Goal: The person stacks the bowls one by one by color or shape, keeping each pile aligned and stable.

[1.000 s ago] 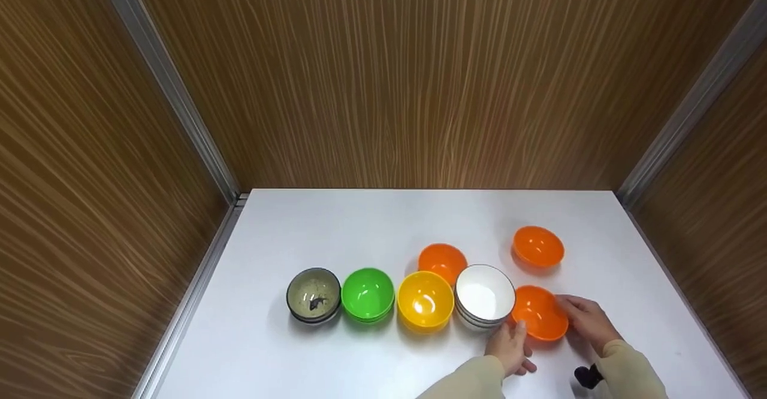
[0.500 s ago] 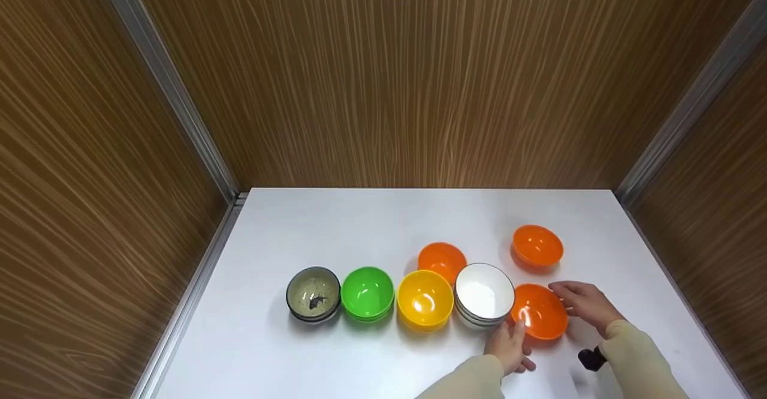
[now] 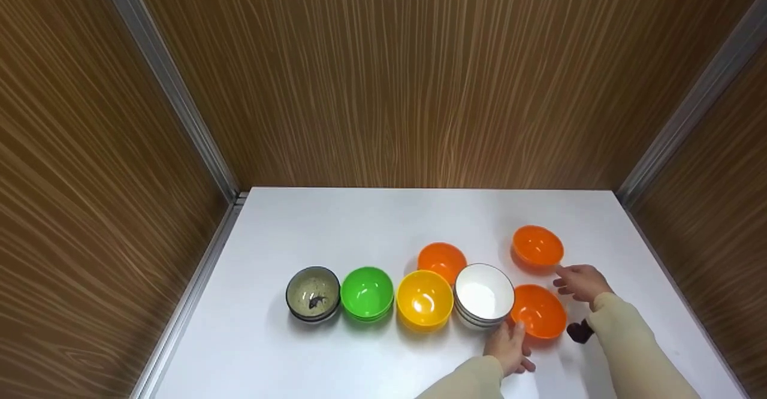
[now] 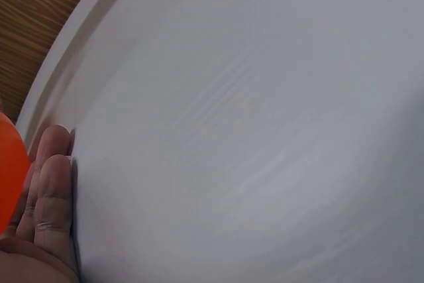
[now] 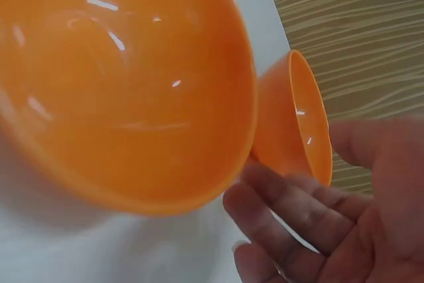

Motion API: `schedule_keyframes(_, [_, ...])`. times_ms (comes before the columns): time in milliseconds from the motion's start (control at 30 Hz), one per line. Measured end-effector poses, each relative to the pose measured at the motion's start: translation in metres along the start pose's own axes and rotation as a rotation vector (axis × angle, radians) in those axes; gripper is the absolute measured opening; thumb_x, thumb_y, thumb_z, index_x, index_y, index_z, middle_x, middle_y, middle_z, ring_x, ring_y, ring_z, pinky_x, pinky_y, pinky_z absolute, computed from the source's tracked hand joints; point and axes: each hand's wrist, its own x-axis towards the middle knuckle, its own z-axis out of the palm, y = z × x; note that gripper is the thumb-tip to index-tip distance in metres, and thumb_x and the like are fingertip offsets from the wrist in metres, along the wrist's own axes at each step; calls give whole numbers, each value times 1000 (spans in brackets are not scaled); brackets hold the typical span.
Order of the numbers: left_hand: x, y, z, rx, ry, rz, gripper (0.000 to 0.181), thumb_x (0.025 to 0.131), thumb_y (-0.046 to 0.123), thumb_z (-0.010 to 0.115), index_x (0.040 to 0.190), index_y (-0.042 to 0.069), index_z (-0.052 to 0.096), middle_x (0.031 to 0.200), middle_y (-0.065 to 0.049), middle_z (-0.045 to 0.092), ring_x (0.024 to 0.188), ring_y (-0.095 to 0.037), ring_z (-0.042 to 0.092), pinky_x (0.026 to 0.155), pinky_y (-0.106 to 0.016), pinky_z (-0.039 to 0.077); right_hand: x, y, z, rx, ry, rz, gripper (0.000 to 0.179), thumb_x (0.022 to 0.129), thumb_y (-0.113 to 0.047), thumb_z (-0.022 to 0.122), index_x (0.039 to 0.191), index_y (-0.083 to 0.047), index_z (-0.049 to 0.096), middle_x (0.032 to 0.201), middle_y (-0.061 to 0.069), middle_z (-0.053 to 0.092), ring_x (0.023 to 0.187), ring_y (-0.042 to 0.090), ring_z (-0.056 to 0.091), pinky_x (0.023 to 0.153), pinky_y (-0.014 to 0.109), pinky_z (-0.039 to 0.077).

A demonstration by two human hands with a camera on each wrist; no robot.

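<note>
Beside the white bowls, an orange bowl stands upright on the white table. My left hand rests at its near left side with fingers extended; the left wrist view shows those fingers lying on the tabletop beside the orange edge. Farther back is another orange bowl. My right hand hovers between the two bowls on their right, thumb and fingers apart and nothing held. In the right wrist view its thumb lies close to the far bowl's rim; whether they touch, I cannot tell.
Leftward runs a row: stacked white bowls, yellow bowls, green bowls and dark-rimmed grey bowls. A third orange bowl sits behind the yellow and white ones. Wood-grain panels enclose the table.
My right hand has left the near orange bowl's right side and moved away from me toward the far orange bowl. The left hand and all the bowls stay where they were.
</note>
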Motion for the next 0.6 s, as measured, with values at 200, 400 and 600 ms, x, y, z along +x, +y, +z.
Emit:
schedule_keyframes(200, [0, 1, -1, -4, -4, 1, 38, 99, 49, 43, 120, 17, 44, 78, -5, 60, 62, -21, 65, 57, -34, 50, 10, -11, -5, 84, -4, 68, 86, 96, -56, 41, 144, 13, 20, 139, 27, 46, 122, 37, 50, 104, 51, 38])
schedule_keyframes(400, [-1, 2, -2, -21, -17, -6, 40, 99, 49, 43, 122, 17, 43, 80, -6, 60, 64, -22, 66, 60, -35, 51, 16, -16, -7, 137, -13, 79, 88, 96, -55, 42, 144, 14, 18, 141, 27, 42, 124, 38, 48, 103, 49, 39])
schedule_keyframes(600, [0, 1, -2, -25, -25, 8, 37, 99, 50, 41, 119, 19, 44, 79, -5, 61, 64, -21, 66, 58, -34, 51, 28, -11, -6, 157, 4, 97, 85, 95, -54, 43, 142, 14, 22, 135, 26, 47, 118, 35, 52, 96, 44, 43])
